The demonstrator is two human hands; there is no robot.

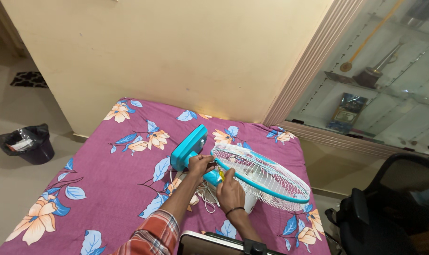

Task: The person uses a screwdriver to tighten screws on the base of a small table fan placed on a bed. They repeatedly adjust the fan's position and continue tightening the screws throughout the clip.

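Note:
A teal and white table fan (252, 174) lies on its side on a bed with a purple floral sheet (115, 189). Its teal base (189, 147) points toward the wall and its white wire grille (266, 179) faces right. My left hand (199, 164) grips the fan's neck just behind the grille. My right hand (229, 191) holds a small yellow-handled screwdriver (220, 174) against the neck. The white cord (206, 196) lies coiled on the sheet under my hands.
A black bin with a liner (28, 144) stands on the floor at the left. A cream wall (176, 56) backs the bed. A glass-fronted cabinet (379, 85) is at the right, a black office chair (389, 212) at lower right. A phone-like device (214, 244) sits at the bottom edge.

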